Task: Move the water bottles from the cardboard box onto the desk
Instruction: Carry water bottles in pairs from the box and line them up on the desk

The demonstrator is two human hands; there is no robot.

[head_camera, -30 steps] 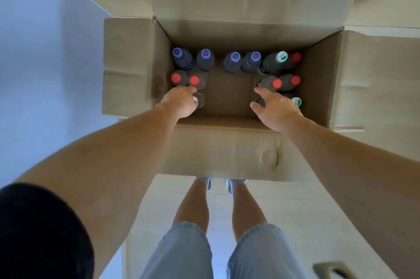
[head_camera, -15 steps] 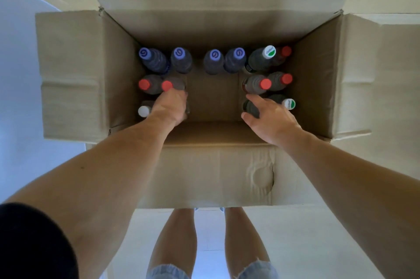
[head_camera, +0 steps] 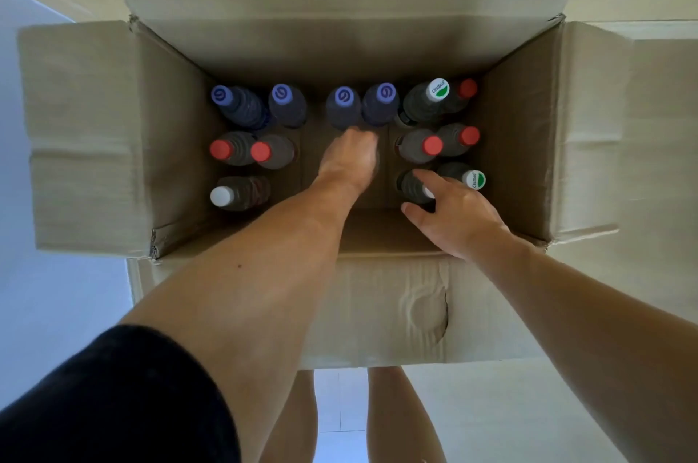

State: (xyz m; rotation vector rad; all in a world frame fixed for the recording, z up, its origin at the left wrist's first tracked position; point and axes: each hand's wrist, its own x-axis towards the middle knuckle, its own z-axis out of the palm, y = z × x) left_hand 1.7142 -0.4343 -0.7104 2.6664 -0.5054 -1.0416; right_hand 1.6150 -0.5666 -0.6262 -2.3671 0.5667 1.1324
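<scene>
An open cardboard box [head_camera: 377, 311] holds several upright water bottles with purple, red, white and green-and-white caps. My left hand [head_camera: 349, 164] reaches down into the bare middle of the box, its fingertips just below a purple-capped bottle [head_camera: 343, 102], with nothing seen in it. My right hand [head_camera: 453, 213] is at the box's near right, where its thumb and index finger curl round the neck of a dark white-capped bottle [head_camera: 411, 185]. A green-and-white-capped bottle [head_camera: 474, 179] stands just to the right of it. No desk is in view.
Red-capped bottles [head_camera: 238, 151] and a white-capped bottle [head_camera: 226, 195] stand at the box's left. Four flaps spread outwards; the left flap [head_camera: 83, 122] and right flap [head_camera: 589, 130] lie flat. My legs [head_camera: 400, 417] are below the box on a pale floor.
My left hand has left the left group of bottles and moved right and deeper, to the middle. My right thumb and finger have closed round the near right bottle. The view has come closer.
</scene>
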